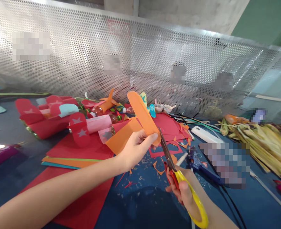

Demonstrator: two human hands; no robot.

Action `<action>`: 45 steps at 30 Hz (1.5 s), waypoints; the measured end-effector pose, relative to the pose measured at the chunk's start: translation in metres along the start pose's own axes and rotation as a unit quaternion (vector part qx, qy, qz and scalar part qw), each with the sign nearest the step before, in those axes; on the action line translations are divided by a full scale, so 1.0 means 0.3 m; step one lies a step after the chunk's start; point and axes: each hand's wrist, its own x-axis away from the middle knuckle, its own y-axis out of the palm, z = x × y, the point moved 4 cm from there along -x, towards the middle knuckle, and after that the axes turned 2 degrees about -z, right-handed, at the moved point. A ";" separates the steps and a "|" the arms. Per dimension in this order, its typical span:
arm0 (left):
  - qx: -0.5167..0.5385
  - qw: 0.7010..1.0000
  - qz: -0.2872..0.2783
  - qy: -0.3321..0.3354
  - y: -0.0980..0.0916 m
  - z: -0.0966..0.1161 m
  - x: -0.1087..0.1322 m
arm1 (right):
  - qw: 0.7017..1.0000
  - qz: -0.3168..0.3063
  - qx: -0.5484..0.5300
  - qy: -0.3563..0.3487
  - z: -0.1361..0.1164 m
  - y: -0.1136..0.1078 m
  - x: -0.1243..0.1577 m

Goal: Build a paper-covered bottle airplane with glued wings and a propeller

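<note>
Pinched between the thumb and fingers of my left hand (142, 144) is a long orange paper strip (141, 111) with rounded ends, tilted up and to the left. My right hand (184, 187) grips a pair of scissors (170, 159) with yellow and red handles. The blades point up toward the strip's lower right edge and look nearly closed; whether they touch the paper I cannot tell. Beneath my left hand lies a folded orange sheet (123, 135). Orange offcuts (159, 167) and small scraps are scattered below the blades.
Red sheets (83, 197) cover the table's left front. Bottle crafts wrapped in red and pink paper (97, 124) stand behind them. On the right are a blue glue gun (205, 170) with a cord, a white-handled tool (205, 135) and dried husks (257, 143). A perforated metal screen (150, 47) rises behind.
</note>
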 end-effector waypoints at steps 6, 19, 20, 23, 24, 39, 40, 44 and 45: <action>-0.007 1.000 0.008 -0.010 -0.005 -0.002 -0.002 | 1.000 -0.012 0.008 0.021 0.009 0.000 0.001; -0.011 1.000 0.009 -0.010 -0.010 -0.003 -0.007 | 1.000 -0.001 0.019 -0.018 0.023 0.004 0.002; -0.009 1.000 0.007 -0.007 -0.010 -0.004 -0.008 | 1.000 -0.001 0.017 -0.015 0.025 0.004 0.002; -0.005 1.000 0.004 -0.002 -0.012 -0.010 -0.009 | 1.000 -0.003 0.015 -0.011 0.030 0.004 0.003; -0.004 1.000 0.003 -0.002 -0.012 -0.012 -0.009 | 1.000 -0.005 0.013 -0.012 0.031 0.004 0.003; -0.028 1.000 0.004 -0.002 -0.008 -0.018 -0.006 | 0.999 -0.028 0.005 -0.014 0.054 0.005 0.001; -0.030 1.000 0.000 0.000 -0.006 -0.021 -0.005 | 0.999 -0.033 0.003 -0.019 0.057 0.006 0.001; -0.038 0.999 -0.013 0.006 0.000 -0.024 -0.001 | 0.998 -0.034 -0.008 -0.046 0.061 0.013 -0.004; -0.041 0.999 -0.017 0.009 0.002 -0.022 0.000 | 0.998 -0.031 -0.009 -0.052 0.060 0.015 -0.006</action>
